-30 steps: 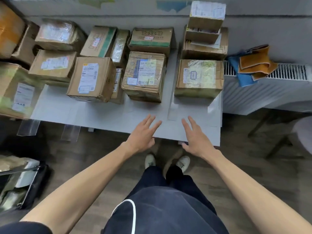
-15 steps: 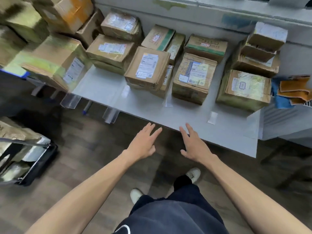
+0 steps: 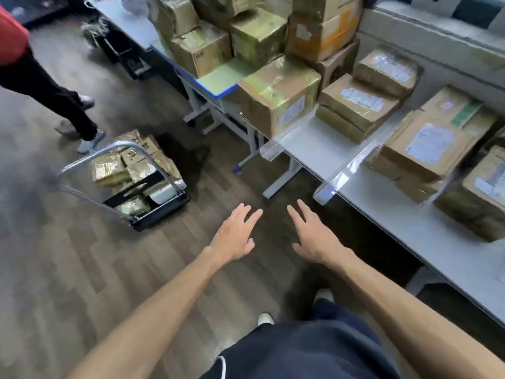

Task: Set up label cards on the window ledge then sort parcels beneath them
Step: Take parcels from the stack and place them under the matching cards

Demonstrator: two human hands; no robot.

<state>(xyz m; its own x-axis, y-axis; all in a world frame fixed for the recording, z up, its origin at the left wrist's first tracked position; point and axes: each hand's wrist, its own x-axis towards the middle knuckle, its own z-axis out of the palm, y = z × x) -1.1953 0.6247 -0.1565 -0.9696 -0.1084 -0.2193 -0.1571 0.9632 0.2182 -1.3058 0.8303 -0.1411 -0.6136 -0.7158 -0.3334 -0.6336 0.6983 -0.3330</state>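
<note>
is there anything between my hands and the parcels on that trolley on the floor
Nothing visible. Both the left hand and the right hand are open and empty above bare wood floor. The trolley with its parcels stands ahead to the left, its handle bar arching over the load on the far side.

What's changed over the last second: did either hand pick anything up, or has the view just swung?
The view swung left, off the white table with its parcels and toward the floor. A trolley loaded with parcels and a second person's legs are now in view. Left hand and right hand, earlier over the table edge, are now over the floor. Unchanged: both open, fingers spread, holding nothing.
</note>
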